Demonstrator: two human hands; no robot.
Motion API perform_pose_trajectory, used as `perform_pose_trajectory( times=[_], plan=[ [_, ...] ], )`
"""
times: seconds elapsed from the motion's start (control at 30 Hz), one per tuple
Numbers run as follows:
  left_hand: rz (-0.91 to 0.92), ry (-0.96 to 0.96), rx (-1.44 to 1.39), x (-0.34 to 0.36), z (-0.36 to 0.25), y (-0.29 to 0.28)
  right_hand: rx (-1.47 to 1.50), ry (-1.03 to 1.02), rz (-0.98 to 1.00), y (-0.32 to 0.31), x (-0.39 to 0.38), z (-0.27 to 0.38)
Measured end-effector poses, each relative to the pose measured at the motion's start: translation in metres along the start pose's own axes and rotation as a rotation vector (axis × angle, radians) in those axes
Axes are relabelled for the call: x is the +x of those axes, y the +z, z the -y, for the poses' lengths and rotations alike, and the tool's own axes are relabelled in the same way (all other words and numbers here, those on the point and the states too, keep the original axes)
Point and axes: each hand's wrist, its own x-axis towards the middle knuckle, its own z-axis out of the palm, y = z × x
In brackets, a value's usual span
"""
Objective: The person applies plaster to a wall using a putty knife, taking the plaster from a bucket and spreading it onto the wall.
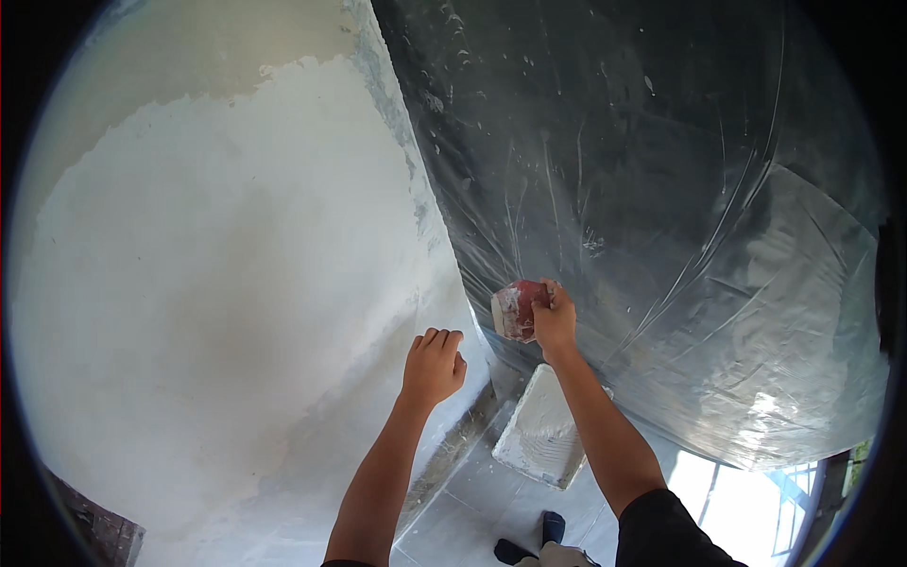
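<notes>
My right hand grips a red, paint-smeared hand tool with a pale edge, held beside the corner where the white wall meets dark plastic sheeting. My left hand is a little lower and to the left, against the backdrop of the white wall, fingers loosely bent and slightly apart, holding nothing. Whether it touches the wall I cannot tell. Below my hands lies a tray coated with white material, partly behind my right forearm.
Grey floor tiles show below, with my feet in dark socks near the bottom edge. The sheeting spans the right side. A bright area with grid lines is at lower right, and a dark speckled surface at lower left.
</notes>
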Motion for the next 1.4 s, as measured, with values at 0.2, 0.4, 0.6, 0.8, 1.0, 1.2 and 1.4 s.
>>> perform_pose_trajectory(
  times=[0.2, 0.4, 0.6, 0.8, 1.0, 1.2, 1.4],
  plan=[
    [0.093, -0.076, -0.127, -0.029, -0.030, 0.075, -0.104, 0.194, -0.111, -0.052, -0.008, -0.061],
    [0.190, -0.140, -0.270, -0.061, -0.064, 0.135, -0.173, 0.258, -0.158, -0.096, -0.015, -0.157],
    [0.328, -0.209, -0.304, -0.101, -0.079, 0.179, -0.189, 0.342, -0.062, -0.122, -0.041, -0.225],
    [0.407, -0.225, -0.378, -0.142, -0.081, 0.219, -0.241, 0.385, -0.199, -0.145, -0.068, -0.290],
    [0.518, -0.351, -0.443, -0.196, -0.092, 0.249, -0.254, 0.463, -0.133, -0.140, -0.098, -0.290],
    [0.576, -0.426, -0.498, -0.242, -0.104, 0.271, -0.278, 0.554, -0.050, -0.144, -0.121, -0.311],
    [0.567, -0.504, -0.522, -0.289, -0.121, 0.293, -0.471, 0.457, 0.053, -0.150, -0.150, -0.348]
  ],
)
